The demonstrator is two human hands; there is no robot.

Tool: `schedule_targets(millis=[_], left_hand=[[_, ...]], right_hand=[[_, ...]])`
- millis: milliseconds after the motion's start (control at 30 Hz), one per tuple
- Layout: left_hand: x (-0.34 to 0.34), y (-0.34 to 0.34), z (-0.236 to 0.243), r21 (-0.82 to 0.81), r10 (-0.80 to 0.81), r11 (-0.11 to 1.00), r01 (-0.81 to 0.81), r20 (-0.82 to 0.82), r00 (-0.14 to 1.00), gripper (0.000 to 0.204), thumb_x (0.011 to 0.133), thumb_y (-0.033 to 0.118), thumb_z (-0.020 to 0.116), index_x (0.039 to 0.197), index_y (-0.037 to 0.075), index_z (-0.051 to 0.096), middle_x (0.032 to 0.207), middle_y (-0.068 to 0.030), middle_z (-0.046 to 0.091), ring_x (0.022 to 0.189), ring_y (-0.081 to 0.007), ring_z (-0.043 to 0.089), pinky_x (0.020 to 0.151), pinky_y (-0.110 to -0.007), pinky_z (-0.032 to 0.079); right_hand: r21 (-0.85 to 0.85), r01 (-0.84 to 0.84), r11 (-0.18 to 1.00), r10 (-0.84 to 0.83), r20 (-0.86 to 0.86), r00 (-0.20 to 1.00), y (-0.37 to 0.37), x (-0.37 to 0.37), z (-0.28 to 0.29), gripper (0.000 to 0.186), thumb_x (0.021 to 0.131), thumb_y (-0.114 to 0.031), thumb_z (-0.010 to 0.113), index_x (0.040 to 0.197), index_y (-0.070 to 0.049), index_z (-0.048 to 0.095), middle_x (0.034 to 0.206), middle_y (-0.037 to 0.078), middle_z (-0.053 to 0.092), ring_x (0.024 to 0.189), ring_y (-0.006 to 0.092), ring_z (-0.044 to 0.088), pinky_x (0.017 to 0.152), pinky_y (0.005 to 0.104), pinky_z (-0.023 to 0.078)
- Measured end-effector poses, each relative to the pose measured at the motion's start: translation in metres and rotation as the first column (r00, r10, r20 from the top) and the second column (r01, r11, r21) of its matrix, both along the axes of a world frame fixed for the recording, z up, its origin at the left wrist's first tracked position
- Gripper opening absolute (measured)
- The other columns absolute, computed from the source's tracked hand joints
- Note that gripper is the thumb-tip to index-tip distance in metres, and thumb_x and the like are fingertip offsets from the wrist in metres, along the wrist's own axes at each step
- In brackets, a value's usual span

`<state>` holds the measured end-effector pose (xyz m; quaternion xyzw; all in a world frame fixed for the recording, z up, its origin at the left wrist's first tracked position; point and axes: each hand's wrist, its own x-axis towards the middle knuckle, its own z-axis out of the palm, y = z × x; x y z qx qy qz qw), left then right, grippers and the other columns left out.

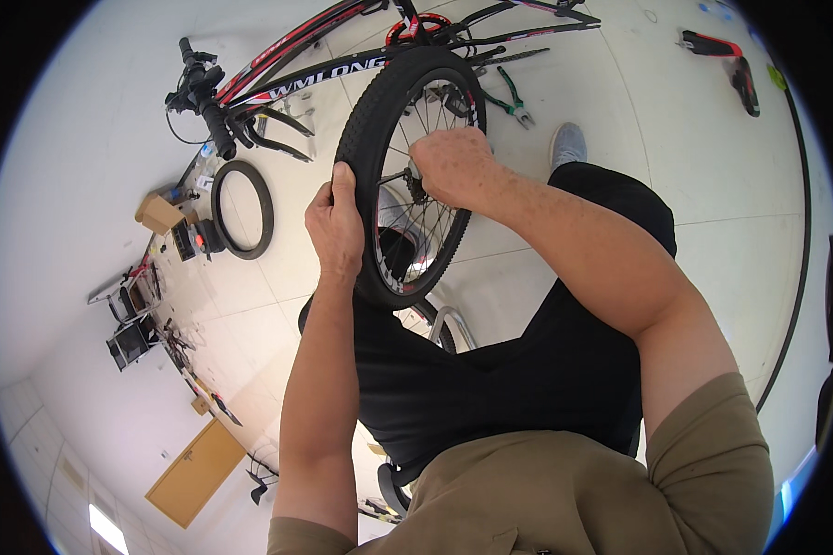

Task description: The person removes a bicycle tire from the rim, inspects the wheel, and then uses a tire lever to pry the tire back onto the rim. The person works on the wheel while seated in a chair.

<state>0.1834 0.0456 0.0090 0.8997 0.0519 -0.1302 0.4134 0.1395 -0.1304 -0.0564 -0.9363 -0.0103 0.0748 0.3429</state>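
A bicycle wheel (370, 120) with a knobby black tyre stands tilted between my knees. My left hand (336, 225) grips the tyre's left side, its thumb on the tread and its fingers behind. Over the spokes, at the hub, my right hand (455, 168) is closed in a fist. Something silvery shows by its fingers, but what they hold is hidden. Just below this fist sits the dark sprocket cluster (416, 187). Beyond the wheel a black and red bicycle frame (324, 69) lies on the floor, with its handlebar (204, 97) at the left.
Green-handled pliers (513, 98) lie right of the wheel. Red and black tools (710, 44) are farther right. A loose tyre (217, 208) rests at the left, near a cardboard box (160, 214). My grey shoe (569, 145) is on the tiled floor.
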Motion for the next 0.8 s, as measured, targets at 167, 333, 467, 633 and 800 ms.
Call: schedule_targets(millis=[167,333,467,633,800], left_hand=[[0.004,-0.001,-0.004,0.045,-0.001,0.999,0.000,0.014,1.000,0.060,0.098,0.053,0.057,0.074,-0.002,0.060,0.065,0.0019,0.044,0.066,-0.0101,0.038,0.060,-0.029,0.032],[0.004,0.000,-0.002,0.137,-0.013,0.990,0.009,0.033,0.999,0.070,0.097,0.059,0.053,0.086,-0.009,0.065,0.070,-0.0082,0.057,0.071,-0.0170,0.048,0.068,-0.034,0.043],[-0.001,0.003,0.003,0.149,-0.008,0.989,0.006,0.013,1.000,0.070,0.097,0.059,0.052,0.084,-0.008,0.064,0.070,-0.0085,0.057,0.070,-0.0179,0.049,0.067,-0.035,0.042],[-0.002,0.007,-0.003,0.123,0.019,0.992,-0.023,0.030,0.999,0.068,0.097,0.059,0.053,0.079,-0.006,0.062,0.070,-0.0065,0.055,0.068,-0.0164,0.048,0.063,-0.033,0.041],[-0.008,0.003,0.008,-0.206,0.043,0.976,-0.070,-0.136,0.990,0.052,0.100,0.048,0.056,0.091,-0.002,0.064,0.073,-0.0042,0.059,0.066,-0.0117,0.051,0.060,-0.026,0.043]], right_hand=[[0.067,0.029,0.997,-0.020,-0.128,0.992,-0.005,0.001,0.008,0.019,0.074,-0.009,0.064,0.090,-0.003,0.072,0.092,0.018,0.072,0.092,0.0337,0.071,0.077,0.0452,0.055],[0.166,-0.006,0.986,0.060,-0.324,0.944,0.002,0.006,0.001,0.024,0.074,-0.009,0.065,0.093,0.001,0.073,0.097,0.018,0.073,0.094,0.0336,0.071,0.078,0.0435,0.057],[0.288,-0.050,0.956,0.181,-0.449,0.875,0.012,0.007,-0.001,0.027,0.071,-0.007,0.062,0.094,0.005,0.072,0.098,0.021,0.072,0.092,0.0353,0.071,0.077,0.0449,0.057],[0.375,0.002,0.927,0.212,-0.528,0.822,0.033,0.001,-0.015,0.027,0.073,-0.006,0.061,0.095,0.004,0.072,0.099,0.022,0.072,0.094,0.0353,0.071,0.079,0.0443,0.057],[0.239,-0.019,0.971,0.080,-0.252,0.964,0.010,-0.002,-0.006,0.027,0.075,-0.009,0.061,0.099,0.000,0.072,0.102,0.019,0.072,0.100,0.0340,0.070,0.084,0.0435,0.056]])
